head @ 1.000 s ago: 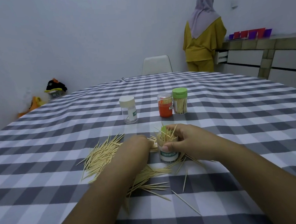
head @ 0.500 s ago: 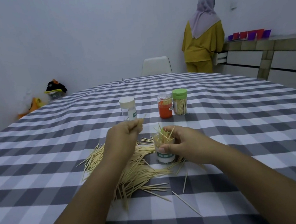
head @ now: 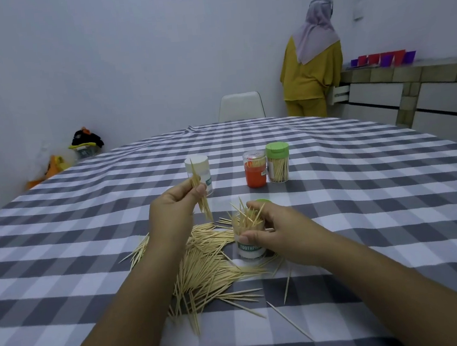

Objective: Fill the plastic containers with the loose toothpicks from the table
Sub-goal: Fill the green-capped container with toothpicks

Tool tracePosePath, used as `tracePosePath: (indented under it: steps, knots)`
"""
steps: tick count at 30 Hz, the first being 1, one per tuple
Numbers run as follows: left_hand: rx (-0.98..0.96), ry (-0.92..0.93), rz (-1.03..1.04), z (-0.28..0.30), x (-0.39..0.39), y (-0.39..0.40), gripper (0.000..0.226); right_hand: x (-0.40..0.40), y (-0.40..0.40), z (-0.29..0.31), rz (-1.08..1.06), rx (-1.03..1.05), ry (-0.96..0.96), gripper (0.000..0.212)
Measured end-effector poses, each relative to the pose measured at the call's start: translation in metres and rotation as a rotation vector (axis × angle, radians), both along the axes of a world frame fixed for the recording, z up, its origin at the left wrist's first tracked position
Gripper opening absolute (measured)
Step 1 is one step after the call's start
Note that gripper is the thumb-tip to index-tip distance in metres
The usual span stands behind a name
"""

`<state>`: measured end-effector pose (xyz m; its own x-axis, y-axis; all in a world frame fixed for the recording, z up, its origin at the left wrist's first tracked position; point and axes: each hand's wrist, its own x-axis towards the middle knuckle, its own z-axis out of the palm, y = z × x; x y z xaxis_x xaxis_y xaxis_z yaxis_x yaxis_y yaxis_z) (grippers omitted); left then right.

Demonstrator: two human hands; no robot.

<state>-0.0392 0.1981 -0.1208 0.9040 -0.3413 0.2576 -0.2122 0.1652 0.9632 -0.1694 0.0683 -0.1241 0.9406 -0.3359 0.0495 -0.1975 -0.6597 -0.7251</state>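
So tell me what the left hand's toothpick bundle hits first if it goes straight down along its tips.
Probably the loose toothpick pile on the table; the bundle in the left hand points there, though depth is unclear.

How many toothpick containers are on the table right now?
4. Three stand in a row farther back: a white-lidded container, an orange container and a green-lidded container. The open container is gripped by the right hand beside the loose toothpicks.

The left hand [head: 173, 209] pinches a toothpick bundle [head: 201, 196] while the right hand [head: 277, 232] grips the open container [head: 249, 238].
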Motion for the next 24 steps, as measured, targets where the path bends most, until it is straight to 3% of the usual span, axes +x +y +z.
tracePosePath:
  steps: [8, 14, 24]
  knots:
    - [-0.295, 0.209, -0.168, 0.01, -0.009, -0.005, 0.015, 0.0, 0.001, 0.0, 0.001, -0.013, 0.005, 0.076]
    - [-0.386, 0.264, -0.26, 0.013, -0.019, -0.01, 0.016, -0.001, 0.002, 0.0, 0.004, -0.007, 0.0, 0.077]
    - [-0.123, 0.22, -0.197, -0.003, -0.025, -0.02, 0.014, -0.001, 0.002, 0.0, 0.01, 0.007, -0.013, 0.077]
